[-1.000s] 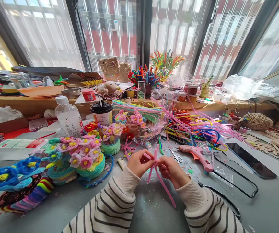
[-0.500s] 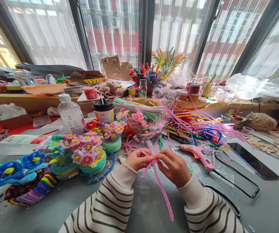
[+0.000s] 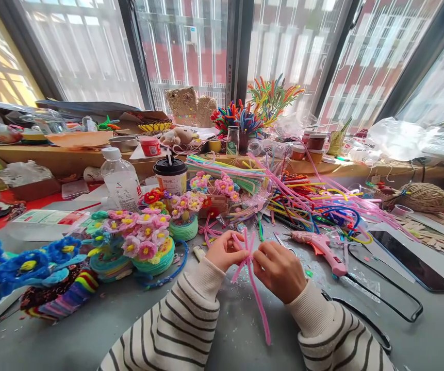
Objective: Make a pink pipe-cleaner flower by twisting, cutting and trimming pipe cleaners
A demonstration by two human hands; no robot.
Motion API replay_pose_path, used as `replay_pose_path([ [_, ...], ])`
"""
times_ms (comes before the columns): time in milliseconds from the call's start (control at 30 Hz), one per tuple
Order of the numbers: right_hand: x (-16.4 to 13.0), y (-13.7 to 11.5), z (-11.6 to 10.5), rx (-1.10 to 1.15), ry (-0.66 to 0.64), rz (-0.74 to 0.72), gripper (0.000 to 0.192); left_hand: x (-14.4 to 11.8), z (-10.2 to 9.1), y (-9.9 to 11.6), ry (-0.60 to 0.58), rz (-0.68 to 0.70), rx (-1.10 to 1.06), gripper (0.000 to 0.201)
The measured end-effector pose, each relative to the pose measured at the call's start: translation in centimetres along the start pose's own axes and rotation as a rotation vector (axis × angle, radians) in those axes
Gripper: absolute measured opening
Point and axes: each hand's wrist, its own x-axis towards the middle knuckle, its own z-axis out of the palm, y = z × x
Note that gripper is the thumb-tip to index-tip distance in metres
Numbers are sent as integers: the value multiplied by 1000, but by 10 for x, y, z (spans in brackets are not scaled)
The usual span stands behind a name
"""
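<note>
both hands, left hand (image 3: 227, 251) and right hand (image 3: 279, 270), pinch closed on 1 pink pipe cleaner bundle (image 3: 249, 268). the short ends are already crossed at the middle, but the long tail hangs unshaped.

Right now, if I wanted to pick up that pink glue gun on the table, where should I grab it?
Probably by the handle of the pink glue gun, the thick end nearest the table's front edge, coming from above on the right. It lies flat on the grey table, nozzle pointing left toward the scissors, so the handle is the free part. The right hand is closest.
</note>
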Motion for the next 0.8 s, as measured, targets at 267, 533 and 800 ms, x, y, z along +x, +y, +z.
replay_pose_path([
  [267,0,-7,5,725,-93,613,25,-6,7,-1,-59,196,254,27],
  [533,1,-7,9,1628,-427,1157,19,-9,10,3,-74,271,293,24],
  [800,1,3,-7,912,-35,565,19,-4,4,6,-70,42,-34,42],
])
